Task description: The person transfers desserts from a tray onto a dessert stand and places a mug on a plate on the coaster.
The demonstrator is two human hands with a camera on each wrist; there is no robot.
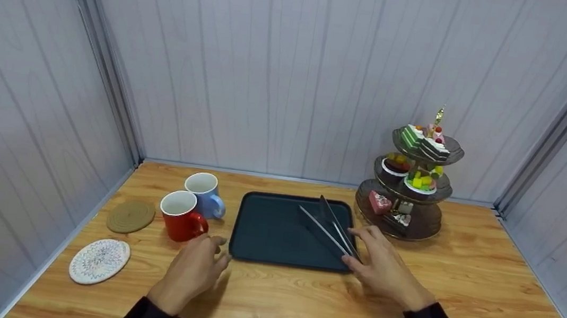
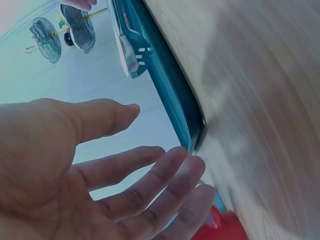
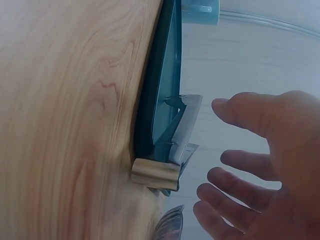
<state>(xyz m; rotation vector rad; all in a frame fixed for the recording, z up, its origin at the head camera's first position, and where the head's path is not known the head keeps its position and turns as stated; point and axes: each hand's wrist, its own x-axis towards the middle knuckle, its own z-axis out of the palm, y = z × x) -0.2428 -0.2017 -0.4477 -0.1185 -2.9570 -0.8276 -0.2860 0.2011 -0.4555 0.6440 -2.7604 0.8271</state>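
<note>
A pair of metal tongs (image 1: 327, 231) lies on the right part of a dark green tray (image 1: 267, 229), its arms spread apart. My right hand (image 1: 383, 269) hovers over the handle end, thumb and fingers to either side of it in the head view. In the right wrist view a gap shows between those relaxed fingers (image 3: 240, 187) and the rounded gold-coloured handle end (image 3: 155, 174). Beside the tray's front left corner is my left hand (image 1: 196, 269), its fingers loosely extended and holding nothing. The handle of a red mug (image 1: 181, 226) is just beyond it.
Behind the red mug stands a light blue mug (image 1: 208, 201). A brown woven coaster (image 1: 131, 216) and a white patterned coaster (image 1: 100, 261) lie at the left. A three-tier stand (image 1: 428, 226) with cakes rises at the back right. Panel walls (image 1: 293, 75) enclose the wooden table (image 1: 493, 289).
</note>
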